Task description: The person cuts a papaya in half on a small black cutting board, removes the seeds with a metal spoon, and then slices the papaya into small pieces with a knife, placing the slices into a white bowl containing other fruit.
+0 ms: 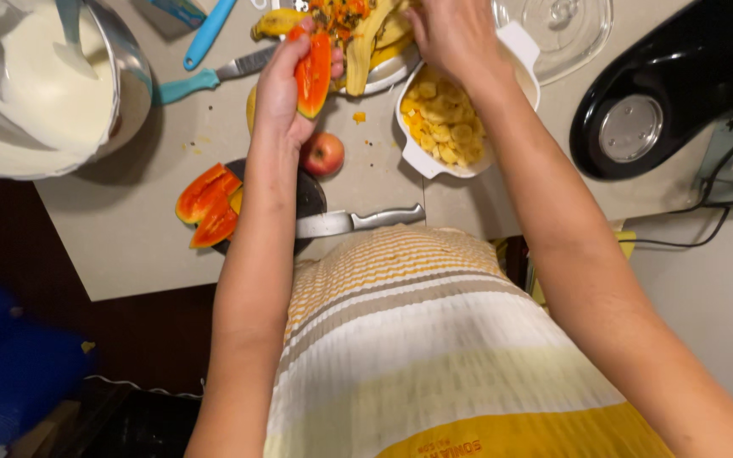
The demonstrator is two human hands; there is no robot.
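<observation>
Head view, left hand (pixel 280 93) raised near worktop's far edge, fingers wrapped round papaya slice (pixel 314 75), right hand (pixel 454 34) over peel plate (pixel 381 78), grip hidden, white dish (pixel 434 161) holding banana slices (pixel 441 125), steel bowl (pixel 129 76) of cream at left corner.

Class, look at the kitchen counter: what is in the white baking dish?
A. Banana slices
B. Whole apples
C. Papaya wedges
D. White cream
A: the white baking dish holds round yellow banana slices; the papaya wedges lie on a dark plate and the one apple sits on the counter.
</observation>
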